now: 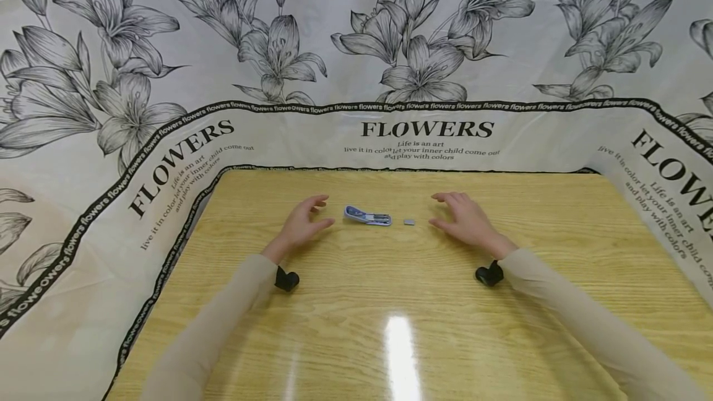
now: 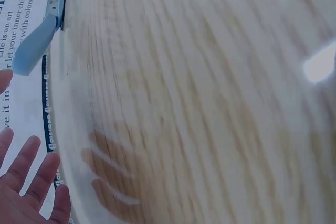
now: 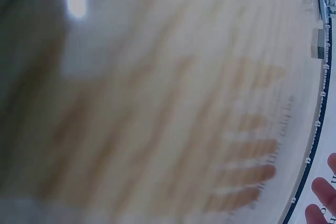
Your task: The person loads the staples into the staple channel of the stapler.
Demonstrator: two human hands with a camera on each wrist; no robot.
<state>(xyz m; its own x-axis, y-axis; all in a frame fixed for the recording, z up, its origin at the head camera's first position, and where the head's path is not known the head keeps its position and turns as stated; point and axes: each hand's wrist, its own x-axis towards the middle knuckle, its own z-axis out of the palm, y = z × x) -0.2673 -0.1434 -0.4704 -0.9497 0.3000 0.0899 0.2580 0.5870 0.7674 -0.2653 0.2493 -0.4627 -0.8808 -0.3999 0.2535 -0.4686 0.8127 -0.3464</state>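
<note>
- Holding out left hand (image 1: 303,223) with fingers loosely curved and parted, grasping nothing, near a light-blue stapler (image 1: 364,218)
- Holding out right hand (image 1: 465,220) with fingers relaxed and apart, grasping nothing, near a small grey block (image 1: 409,222)
- Facing that stapler near the far edge of the table (image 1: 345,289), with its broad end toward left hand and its other end just beside the block
- Wearing a black device (image 1: 286,279) at each wrist
- Facing flower-printed cloth (image 1: 426,70) beyond the far edge

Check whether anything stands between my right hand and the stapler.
Yes, a small grey block lies on the table between your right hand and the stapler, touching neither. Nothing visible stands between your left hand and the stapler.
</note>
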